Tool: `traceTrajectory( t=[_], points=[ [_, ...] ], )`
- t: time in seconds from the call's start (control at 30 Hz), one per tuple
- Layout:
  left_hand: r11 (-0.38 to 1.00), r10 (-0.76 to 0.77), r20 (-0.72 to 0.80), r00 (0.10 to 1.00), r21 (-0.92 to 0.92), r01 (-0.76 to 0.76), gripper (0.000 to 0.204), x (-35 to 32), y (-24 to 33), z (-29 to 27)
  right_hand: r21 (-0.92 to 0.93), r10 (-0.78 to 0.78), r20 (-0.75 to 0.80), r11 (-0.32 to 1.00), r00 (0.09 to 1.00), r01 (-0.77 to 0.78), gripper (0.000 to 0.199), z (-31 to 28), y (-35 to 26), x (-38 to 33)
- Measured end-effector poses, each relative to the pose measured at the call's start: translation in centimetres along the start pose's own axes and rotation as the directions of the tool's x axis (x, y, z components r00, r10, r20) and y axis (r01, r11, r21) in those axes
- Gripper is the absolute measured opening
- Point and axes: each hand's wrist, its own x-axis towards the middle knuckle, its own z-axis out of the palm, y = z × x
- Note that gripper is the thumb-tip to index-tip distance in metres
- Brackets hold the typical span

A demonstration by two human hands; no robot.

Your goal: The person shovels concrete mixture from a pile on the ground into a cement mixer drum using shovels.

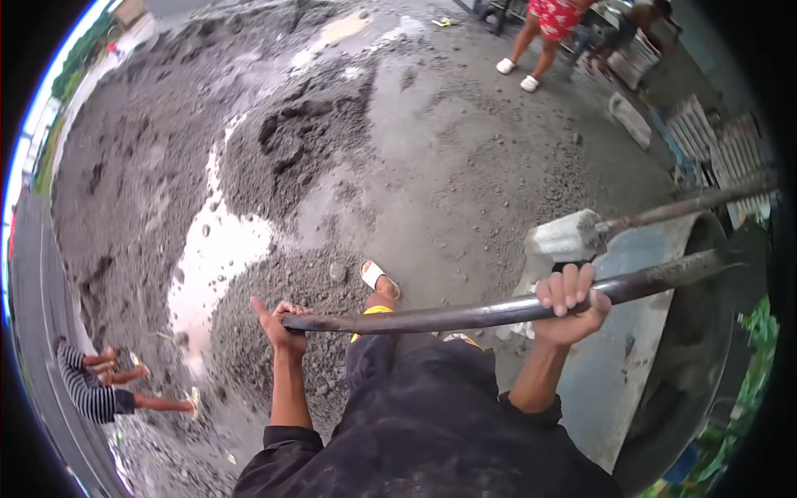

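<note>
A long dark pole [432, 321] lies across the front of my body, held in both hands. Its left end looks like worn wood, while the middle is smooth and shiny. My left hand [281, 324] is wrapped round the left end, with one finger sticking out. Farther along, the fingers of my right hand [571, 305] curl over the shiny part. The pole runs on past that hand to the right, where its tip [721, 259] is blurred, so I cannot tell what it ends in.
Beside my right arm stands a large rounded grey metal container [618, 332]. A shovel [567, 236] lies by it, its handle reaching right. Gravelly sand [307, 141] and a puddle [212, 257] spread ahead. People stand far right [548, 33] and lower left [100, 386].
</note>
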Motion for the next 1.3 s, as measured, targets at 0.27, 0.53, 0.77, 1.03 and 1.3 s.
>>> traceTrajectory(
  t=[0.27,0.53,0.77,1.03,1.3],
  points=[
    [0.928,0.341,-0.367,0.865,-0.014,-0.371,0.067,-5.9,-0.9,-9.9,0.05,0.517,-0.382,0.839,0.766,-0.542,0.025,-0.5,21.4,12.5],
    [0.978,0.21,-0.607,0.767,0.113,-0.178,0.056,-6.9,7.4,-4.8,0.142,0.765,-0.554,0.475,0.328,-0.869,0.019,-8.9,44.5,17.3],
    [0.928,-0.17,-0.896,0.41,-0.286,-0.24,0.058,-3.3,4.3,-4.6,0.015,0.833,-0.552,-0.025,-0.03,-1.0,0.015,-16.0,64.0,8.2],
    [0.915,-0.385,-0.919,-0.089,-0.368,-0.165,0.048,0.5,-12.6,-12.3,0.213,0.602,-0.594,-0.523,-0.534,-0.826,0.019,-32.7,74.8,-7.8],
    [0.778,-0.583,-0.812,0.009,-0.561,-0.283,0.054,38.2,-11.8,-8.6,-0.157,0.591,-0.735,-0.626,-0.333,-0.764,0.01,-42.1,100.4,17.4]
  ],
)
